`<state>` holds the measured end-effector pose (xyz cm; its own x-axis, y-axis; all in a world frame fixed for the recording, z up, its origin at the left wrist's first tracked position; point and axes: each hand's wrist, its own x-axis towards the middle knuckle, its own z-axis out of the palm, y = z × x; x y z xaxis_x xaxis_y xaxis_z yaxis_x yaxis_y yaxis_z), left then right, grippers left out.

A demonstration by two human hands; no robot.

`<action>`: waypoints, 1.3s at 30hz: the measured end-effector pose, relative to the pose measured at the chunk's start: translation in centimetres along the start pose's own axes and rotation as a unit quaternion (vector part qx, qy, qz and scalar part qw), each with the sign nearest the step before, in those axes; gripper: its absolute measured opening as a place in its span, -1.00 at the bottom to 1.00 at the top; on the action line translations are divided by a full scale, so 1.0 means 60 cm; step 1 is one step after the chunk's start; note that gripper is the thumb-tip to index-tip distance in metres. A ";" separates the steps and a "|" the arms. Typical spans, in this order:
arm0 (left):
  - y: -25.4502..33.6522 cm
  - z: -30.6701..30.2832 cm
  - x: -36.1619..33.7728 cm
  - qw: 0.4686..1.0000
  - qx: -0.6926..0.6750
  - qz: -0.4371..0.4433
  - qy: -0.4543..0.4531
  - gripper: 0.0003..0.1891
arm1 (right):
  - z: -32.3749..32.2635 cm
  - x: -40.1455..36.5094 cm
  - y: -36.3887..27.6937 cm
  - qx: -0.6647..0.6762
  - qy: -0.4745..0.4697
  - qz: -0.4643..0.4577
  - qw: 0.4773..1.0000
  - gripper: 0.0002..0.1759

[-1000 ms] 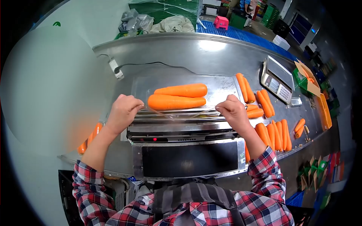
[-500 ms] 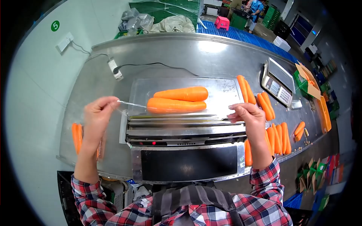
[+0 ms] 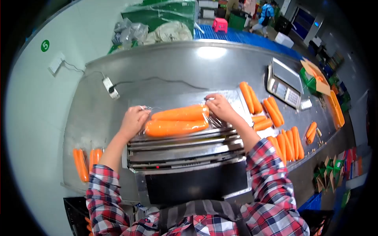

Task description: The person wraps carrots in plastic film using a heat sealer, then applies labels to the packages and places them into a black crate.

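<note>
Two large carrots (image 3: 177,128) lie side by side in clear plastic film, over the back of the metal wrapping machine (image 3: 185,151). My left hand (image 3: 136,118) is at their left end, its fingers pinched on the film. At the right end, my right hand (image 3: 218,106) has its fingers closed on the film by the carrot tips. Loose film hangs below my right hand. The machine's dark front panel (image 3: 197,184) is nearest my body.
Wrapped carrots (image 3: 81,165) lie at the left, and several more (image 3: 289,145) at the right. A scale (image 3: 285,84), an orange tray (image 3: 336,109) and a power strip (image 3: 110,87) are on the metal table (image 3: 165,59). A person in blue (image 3: 266,15) is far back.
Both my hands have moved inward to the carrots' ends. The carrots now sit closer to the machine's rollers, with film drawn around them. The head view has shifted.
</note>
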<state>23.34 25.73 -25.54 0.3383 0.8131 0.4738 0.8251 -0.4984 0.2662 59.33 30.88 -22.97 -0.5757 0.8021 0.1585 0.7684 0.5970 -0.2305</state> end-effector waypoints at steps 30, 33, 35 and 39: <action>0.305 -0.116 -0.314 0.746 -0.345 -0.563 -0.087 -0.81 | 0.040 -0.365 -0.230 0.242 0.056 0.187 0.950 -0.88; 0.300 -0.068 -0.346 0.796 -0.291 -0.529 -0.045 -0.84 | 0.088 -0.362 -0.239 0.218 0.141 0.193 0.946 -0.87; 0.316 -0.073 -0.356 0.760 -0.337 -0.556 0.021 -0.85 | 0.082 -0.364 -0.244 0.233 0.119 0.226 0.939 -0.85; 0.334 -0.084 -0.432 0.533 -0.551 -0.626 0.140 -0.84 | 0.089 -0.375 -0.236 0.347 0.112 0.277 0.889 -0.84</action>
<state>28.82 -6.84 -28.24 -0.3729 0.7166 -0.5894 -0.4949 0.3836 0.7797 59.93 4.33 -28.39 -0.0326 0.9995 0.0058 0.5139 0.0217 -0.8576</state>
